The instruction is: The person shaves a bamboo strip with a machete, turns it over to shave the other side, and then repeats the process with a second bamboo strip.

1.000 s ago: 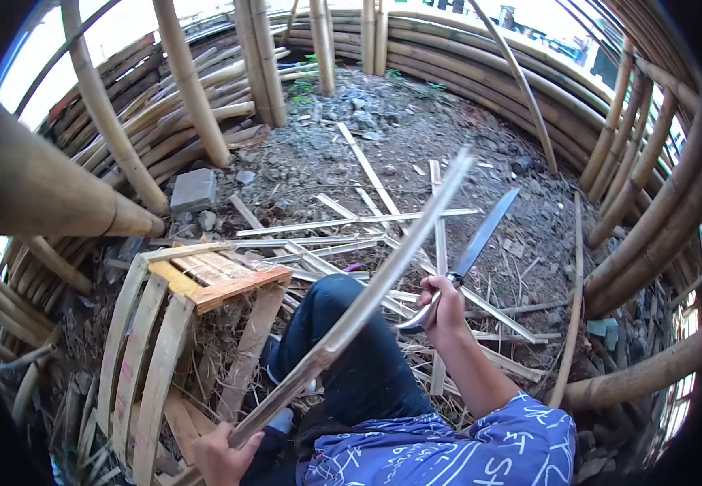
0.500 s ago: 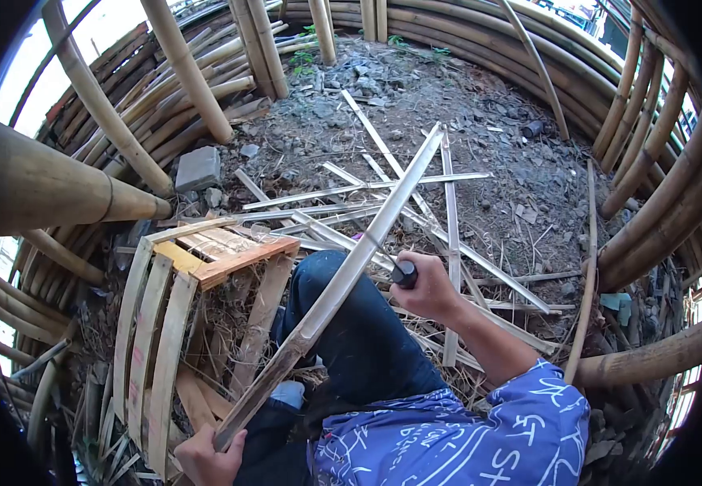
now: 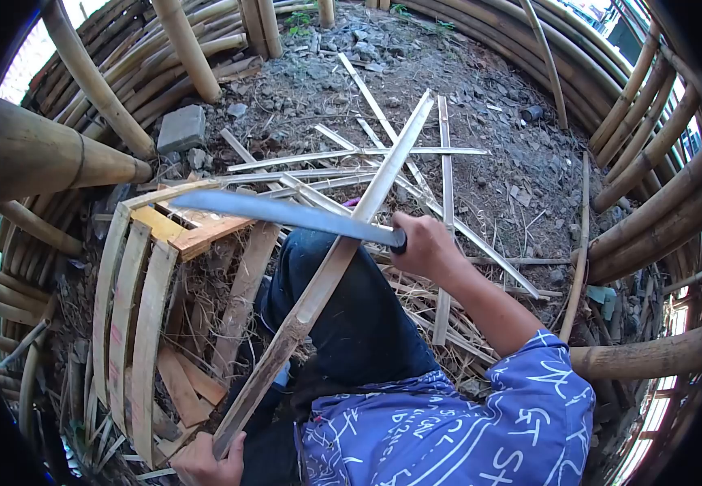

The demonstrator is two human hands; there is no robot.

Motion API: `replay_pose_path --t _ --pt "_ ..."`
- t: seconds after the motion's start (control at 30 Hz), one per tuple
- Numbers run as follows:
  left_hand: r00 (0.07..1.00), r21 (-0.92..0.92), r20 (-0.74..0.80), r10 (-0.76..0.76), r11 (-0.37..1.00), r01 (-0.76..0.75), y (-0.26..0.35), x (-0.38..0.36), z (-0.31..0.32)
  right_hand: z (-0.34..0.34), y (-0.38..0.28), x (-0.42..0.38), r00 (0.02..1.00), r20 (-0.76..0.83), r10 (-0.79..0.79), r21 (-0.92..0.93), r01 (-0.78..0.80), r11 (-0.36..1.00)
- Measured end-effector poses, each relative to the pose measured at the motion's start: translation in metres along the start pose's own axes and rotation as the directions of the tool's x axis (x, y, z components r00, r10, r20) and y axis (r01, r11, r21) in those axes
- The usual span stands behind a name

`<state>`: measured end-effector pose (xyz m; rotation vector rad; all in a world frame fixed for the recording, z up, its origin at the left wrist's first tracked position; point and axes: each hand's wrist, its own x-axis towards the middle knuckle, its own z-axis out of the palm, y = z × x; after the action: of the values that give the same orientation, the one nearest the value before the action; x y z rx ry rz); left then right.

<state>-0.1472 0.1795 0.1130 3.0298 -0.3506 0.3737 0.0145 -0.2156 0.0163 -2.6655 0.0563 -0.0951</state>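
A long split bamboo strip [image 3: 318, 296] slants from the bottom left up to the top centre, passing over my bent knee. My left hand [image 3: 209, 462] is closed round its lower end. In my right hand [image 3: 424, 245] is the dark handle of a long-bladed knife [image 3: 286, 212]. The blade points left and lies across the strip near its middle, with its tip above the wooden crate. My fingers are wrapped round the handle.
A slatted wooden crate [image 3: 152, 324] stands at the left. Several split bamboo strips [image 3: 446, 178] lie crossed on the ground ahead. A grey block [image 3: 181, 128] sits at the upper left. Bamboo poles [image 3: 91, 81] stand at both sides.
The knife blade has swung from pointing up and away to lying broadside across the strip, pointing left. My right hand has shifted slightly down. The view has tilted a little.
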Motion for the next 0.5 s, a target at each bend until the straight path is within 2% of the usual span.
replay_pose_path --t 0.03,0.13,0.23,0.33,0.4,0.43,0.5 --pt "1.0 -0.007 0.011 -0.008 1.0 0.008 -0.001 -0.002 0.002 0.002 0.007 0.006 1.0 0.014 0.0 -0.006 0.0 1.0" --pt "1.0 0.009 0.022 0.019 1.0 -0.019 -0.006 -0.006 0.005 0.001 0.029 0.021 0.985 -0.011 0.172 0.023 -0.172 0.985" --pt "0.998 0.031 -0.056 0.043 0.999 -0.041 -0.007 -0.001 0.002 -0.007 0.058 0.042 0.959 -0.071 0.273 -0.005 -0.274 0.962" --pt "0.999 0.077 -0.013 0.036 0.996 -0.035 -0.008 0.002 -0.002 -0.01 0.07 0.05 0.963 -0.09 0.253 -0.011 -0.255 0.967" --pt "0.999 0.054 0.032 -0.004 0.999 0.002 -0.01 0.006 -0.001 -0.009 0.054 0.037 0.977 -0.135 0.165 0.109 -0.15 0.983" --pt "0.999 0.053 0.039 -0.006 0.999 0.004 -0.009 0.007 0.0 -0.01 0.041 0.03 0.978 -0.128 0.166 0.108 -0.153 0.982" --pt "0.997 0.02 0.07 -0.022 1.0 0.021 -0.008 0.011 0.003 -0.011 0.009 0.016 0.996 -0.004 0.085 -0.071 -0.085 0.994"
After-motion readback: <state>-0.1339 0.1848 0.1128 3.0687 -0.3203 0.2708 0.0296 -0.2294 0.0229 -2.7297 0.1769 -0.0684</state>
